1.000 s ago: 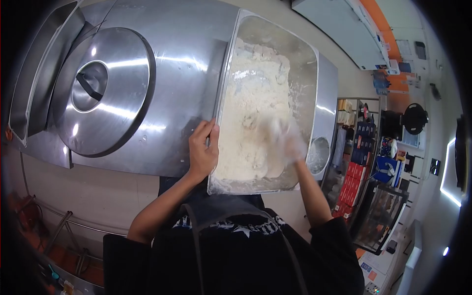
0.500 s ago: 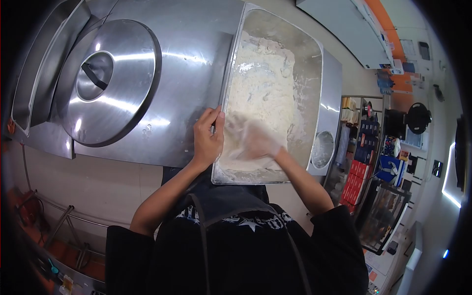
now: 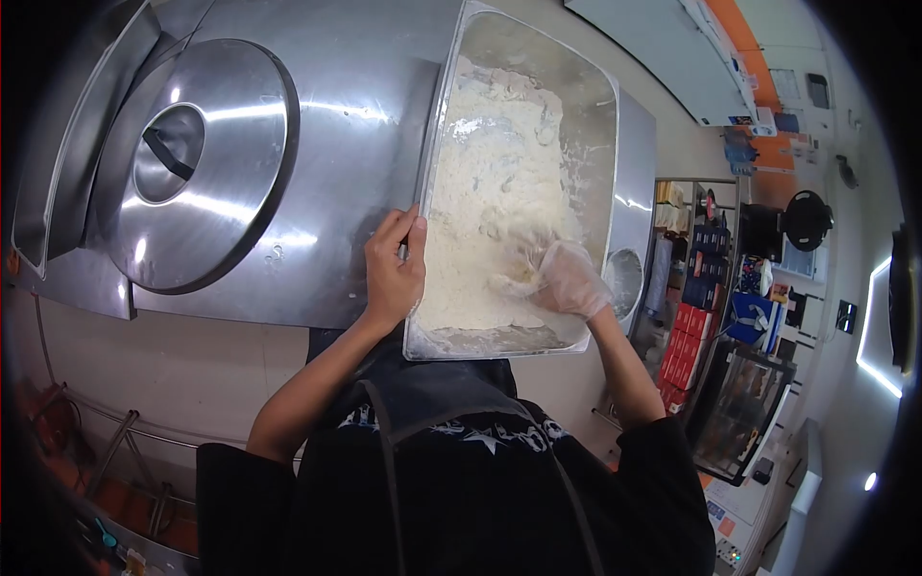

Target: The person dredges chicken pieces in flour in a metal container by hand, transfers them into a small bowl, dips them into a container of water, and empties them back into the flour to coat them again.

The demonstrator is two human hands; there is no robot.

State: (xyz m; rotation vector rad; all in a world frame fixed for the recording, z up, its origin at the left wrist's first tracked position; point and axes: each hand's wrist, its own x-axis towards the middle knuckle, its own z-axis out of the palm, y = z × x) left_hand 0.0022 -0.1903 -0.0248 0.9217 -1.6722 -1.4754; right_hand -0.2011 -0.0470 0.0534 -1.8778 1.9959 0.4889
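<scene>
A deep rectangular metal pan (image 3: 588, 125) holds a bed of off-white flour-like powder (image 3: 499, 182), clumpy toward the far end. My bare left hand (image 3: 396, 264) is closed on the pan's left rim, thumb on top. My right hand (image 3: 573, 278), in a clear plastic glove dusted with powder, is inside the pan near its right wall. Its fingertips are smeared by motion and partly sunk in the powder; thumb and fingers look apart. I cannot make out any separate piece between them.
Left of the pan, a large round metal lid (image 3: 226, 144) with a black handle lies on the steel counter (image 3: 355, 163). Another deep metal pan (image 3: 82, 125) stands beyond it. A round metal container (image 3: 626, 278) sits right of the pan. Shelving with red boxes (image 3: 684, 346) stands farther right.
My right hand has moved to the right through the powder, from near the left rim toward the right wall. My left hand keeps its hold on the rim. The view has shifted slightly.
</scene>
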